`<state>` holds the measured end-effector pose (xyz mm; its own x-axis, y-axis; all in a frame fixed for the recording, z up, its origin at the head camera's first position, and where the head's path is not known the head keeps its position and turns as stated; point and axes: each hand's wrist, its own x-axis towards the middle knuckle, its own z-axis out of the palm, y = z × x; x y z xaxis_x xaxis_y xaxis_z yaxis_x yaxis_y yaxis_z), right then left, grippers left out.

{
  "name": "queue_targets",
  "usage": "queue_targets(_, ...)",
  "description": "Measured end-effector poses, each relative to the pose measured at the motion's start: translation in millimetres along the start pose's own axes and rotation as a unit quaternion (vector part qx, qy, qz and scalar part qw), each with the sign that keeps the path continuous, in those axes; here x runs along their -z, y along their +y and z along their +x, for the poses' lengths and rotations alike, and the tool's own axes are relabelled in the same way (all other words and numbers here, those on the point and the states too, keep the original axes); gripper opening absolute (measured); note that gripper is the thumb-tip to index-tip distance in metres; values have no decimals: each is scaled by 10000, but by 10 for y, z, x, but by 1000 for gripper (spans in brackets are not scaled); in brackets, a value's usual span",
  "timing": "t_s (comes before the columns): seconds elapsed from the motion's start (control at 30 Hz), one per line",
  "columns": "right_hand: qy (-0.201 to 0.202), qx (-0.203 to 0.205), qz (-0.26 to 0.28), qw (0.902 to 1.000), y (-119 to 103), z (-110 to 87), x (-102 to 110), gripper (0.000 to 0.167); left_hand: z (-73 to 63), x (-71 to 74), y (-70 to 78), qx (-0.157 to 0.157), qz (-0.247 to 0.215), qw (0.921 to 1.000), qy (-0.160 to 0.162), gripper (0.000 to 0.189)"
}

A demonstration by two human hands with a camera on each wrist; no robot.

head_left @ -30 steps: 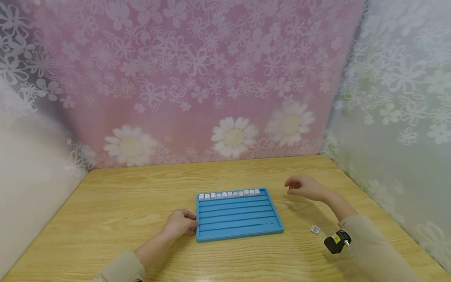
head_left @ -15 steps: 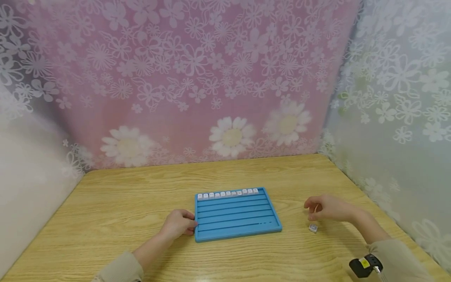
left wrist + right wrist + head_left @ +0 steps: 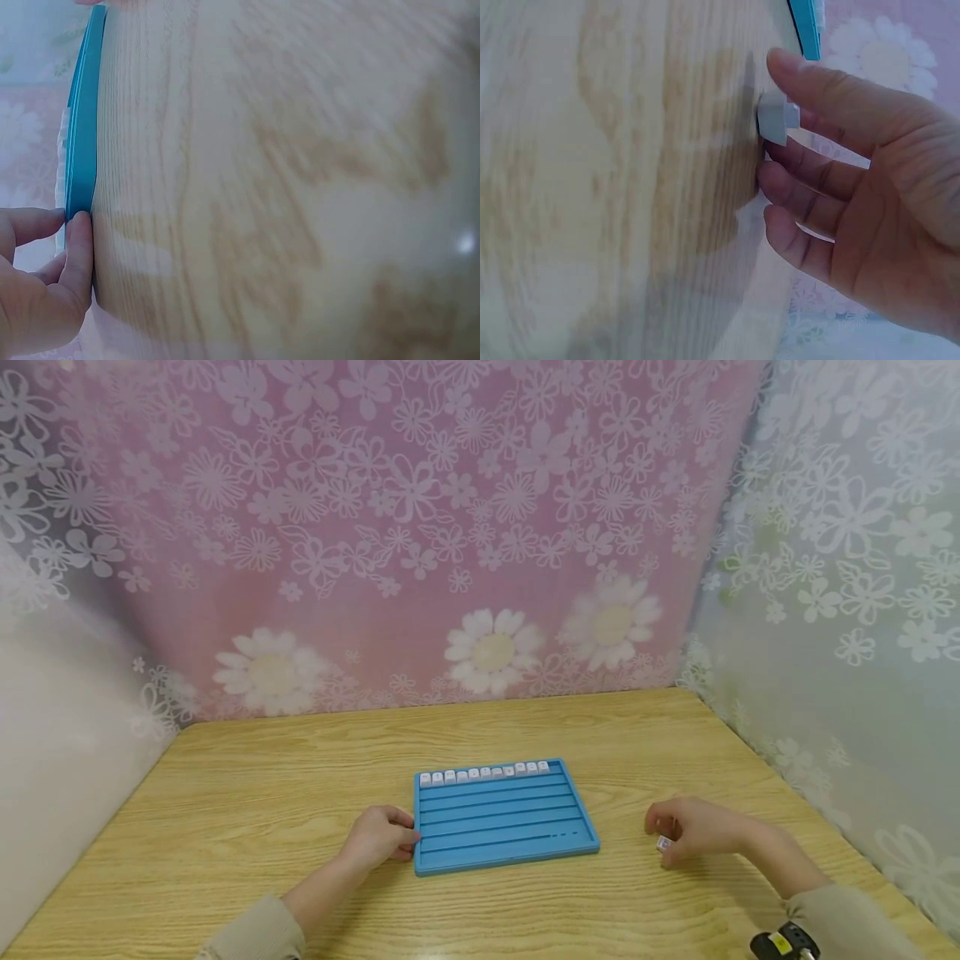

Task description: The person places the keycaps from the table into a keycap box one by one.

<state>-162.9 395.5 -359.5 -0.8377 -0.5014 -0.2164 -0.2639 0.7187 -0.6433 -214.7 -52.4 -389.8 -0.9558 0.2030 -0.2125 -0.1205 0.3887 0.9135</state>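
A blue ridged tray (image 3: 498, 818) lies on the table, with a row of white keycaps (image 3: 474, 773) along its far slot. My left hand (image 3: 377, 837) holds the tray's near-left edge, its thumb and fingertips on either side of the rim in the left wrist view. To the right of the tray, one loose white keycap (image 3: 772, 118) sits on the table. Around it curves my right hand (image 3: 701, 828), thumb on one side and fingers on the other. In the right wrist view the thumb tip looks apart from the keycap, while a fingertip is close below it.
The wood-grain table (image 3: 300, 777) extends around the tray on all sides. Flower-patterned cloth (image 3: 487, 527) hangs behind it, and a pale panel (image 3: 847, 610) stands at the right. A black wrist camera (image 3: 783, 941) is strapped to the right sleeve.
My right hand has come down and toward me from beside the tray's far-right corner, and its fingers now surround the loose keycap. The left hand has stayed at the tray edge.
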Motion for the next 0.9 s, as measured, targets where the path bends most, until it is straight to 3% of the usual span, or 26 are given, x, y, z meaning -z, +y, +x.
queue_targets(0.4, 87, 7, -230, 9997, -56, 43, 3, 15, -1, 2, -10, 8, -18, 10000, 14, 22)
queue_targets(0.63, 447, 393, -331, 9977, -134, 93, 65, 23, 3, 3, -8, 21, -1, 10000, 19, 22)
queue_targets(0.9, 818, 290, 113, 9962, -210, 181, 69, 24, 2, 4, 5, 61, 6, 10000, 6, 22)
